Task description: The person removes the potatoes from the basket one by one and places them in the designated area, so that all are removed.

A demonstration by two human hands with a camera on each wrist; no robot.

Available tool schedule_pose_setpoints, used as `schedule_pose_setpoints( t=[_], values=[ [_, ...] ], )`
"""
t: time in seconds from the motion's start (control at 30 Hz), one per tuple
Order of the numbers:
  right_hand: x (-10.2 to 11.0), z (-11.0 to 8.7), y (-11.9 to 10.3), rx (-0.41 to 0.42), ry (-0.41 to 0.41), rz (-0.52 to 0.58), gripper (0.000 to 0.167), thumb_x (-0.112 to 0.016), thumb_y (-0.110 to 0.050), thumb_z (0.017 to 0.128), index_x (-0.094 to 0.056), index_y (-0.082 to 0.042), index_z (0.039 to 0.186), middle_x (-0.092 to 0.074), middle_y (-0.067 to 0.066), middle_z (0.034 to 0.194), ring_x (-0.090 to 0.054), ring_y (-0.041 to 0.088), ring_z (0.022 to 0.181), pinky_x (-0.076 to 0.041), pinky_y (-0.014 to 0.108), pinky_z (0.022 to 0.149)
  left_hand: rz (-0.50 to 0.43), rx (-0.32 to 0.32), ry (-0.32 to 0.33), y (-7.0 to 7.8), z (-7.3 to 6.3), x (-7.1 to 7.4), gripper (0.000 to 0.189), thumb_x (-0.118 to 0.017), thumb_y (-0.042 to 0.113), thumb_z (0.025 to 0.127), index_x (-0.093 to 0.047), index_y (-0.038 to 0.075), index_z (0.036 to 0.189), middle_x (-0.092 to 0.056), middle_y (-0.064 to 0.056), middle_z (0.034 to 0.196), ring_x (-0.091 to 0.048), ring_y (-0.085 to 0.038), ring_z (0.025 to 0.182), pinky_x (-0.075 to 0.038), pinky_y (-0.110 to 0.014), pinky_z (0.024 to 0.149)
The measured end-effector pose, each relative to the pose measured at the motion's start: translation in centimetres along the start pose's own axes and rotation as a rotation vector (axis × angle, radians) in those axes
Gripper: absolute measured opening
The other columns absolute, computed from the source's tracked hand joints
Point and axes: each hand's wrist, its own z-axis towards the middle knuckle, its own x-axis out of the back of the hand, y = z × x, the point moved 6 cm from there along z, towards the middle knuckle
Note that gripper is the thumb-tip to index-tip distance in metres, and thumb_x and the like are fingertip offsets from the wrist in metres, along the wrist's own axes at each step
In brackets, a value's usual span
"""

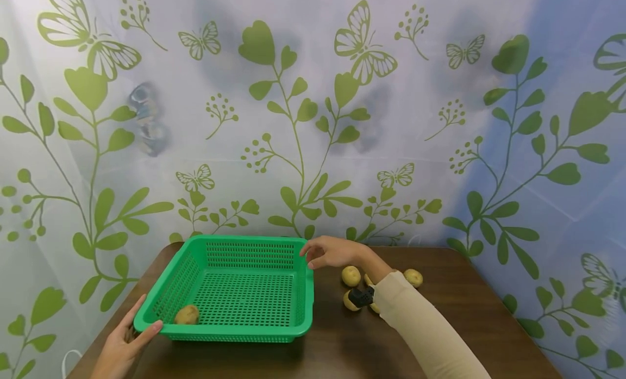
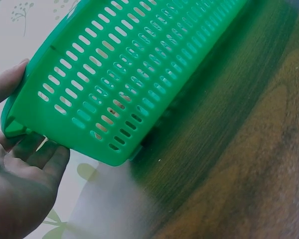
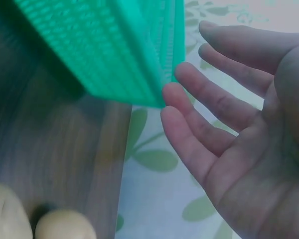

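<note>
A green plastic basket (image 1: 230, 329) with slotted walls sits at the left of the table, and one potato (image 1: 187, 315) lies in its near left corner. My left hand (image 1: 119, 341) grips the near left corner, thumb over the rim and fingers below it, as the left wrist view shows. At the far right corner, my right hand (image 1: 335, 251) has its fingers parted and loosely bent. In the right wrist view its fingertips (image 3: 173, 93) meet the basket's corner or nearly so; contact cannot be told. Several potatoes (image 1: 350, 276) lie right of the basket, partly hidden by the right wrist.
The dark wooden table (image 1: 469, 324) ends at a curtain (image 1: 420, 123) printed with green leaves and butterflies. One potato (image 1: 413, 278) lies beyond the right sleeve. A small black device (image 1: 361, 297) is worn on the right wrist.
</note>
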Motion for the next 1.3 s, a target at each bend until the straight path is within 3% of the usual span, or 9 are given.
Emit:
schedule_pose_setpoints(
  t=[0.27,0.4,0.57,0.8,1.3],
  values=[
    [-1.2,2.9,-2.1,0.000,-0.029,0.006,0.034,-0.065,-0.023,0.105,-0.061,-0.020,0.139,-0.063,-0.005,0.123,-0.061,0.024,0.120,-0.053,0.043,0.096,-0.025,-0.004,-0.001,-0.2,-0.1,0.1,0.088,-0.061,0.025,0.108,0.003,0.006,0.166,-0.003,-0.034,0.165,-0.039,0.029,0.098,-0.048,-0.008,0.081],
    [-1.9,4.6,-2.9,0.031,-0.049,0.017,0.035,-0.065,-0.021,0.105,-0.061,-0.019,0.139,-0.064,-0.004,0.123,-0.061,0.025,0.120,-0.054,0.036,0.093,-0.018,0.004,0.000,-0.2,-0.2,0.1,0.088,-0.061,0.026,0.108,0.003,0.005,0.165,-0.003,-0.035,0.165,-0.039,0.029,0.098,-0.048,-0.008,0.080],
    [-2.8,6.2,-3.5,0.051,-0.071,0.029,0.035,-0.066,-0.017,0.104,-0.062,-0.015,0.139,-0.065,-0.001,0.123,-0.062,0.027,0.118,-0.055,0.039,0.093,-0.003,0.014,-0.001,-0.2,-0.2,0.0,0.089,-0.061,0.028,0.108,0.003,0.006,0.166,-0.004,-0.035,0.165,-0.039,0.029,0.097,-0.047,-0.008,0.079],
    [-3.9,7.7,-4.2,0.064,-0.085,-0.039,0.034,-0.070,-0.015,0.102,-0.064,-0.015,0.136,-0.065,-0.001,0.120,-0.062,0.018,0.115,-0.054,0.031,0.091,0.021,0.020,0.011,-0.2,-0.1,0.3,0.089,-0.060,0.031,0.108,0.003,0.007,0.166,-0.004,-0.034,0.165,-0.037,0.030,0.096,-0.047,-0.008,0.080],
    [-6.5,10.9,-5.8,0.089,-0.156,-0.066,0.035,-0.072,-0.018,0.101,-0.065,-0.016,0.135,-0.066,-0.006,0.121,-0.061,0.008,0.110,-0.053,0.026,0.088,0.005,0.005,-0.007,0.0,0.0,0.1,0.088,-0.061,0.026,0.108,0.003,0.005,0.165,-0.007,-0.037,0.163,-0.040,0.028,0.098,-0.049,-0.010,0.080]
  ],
)
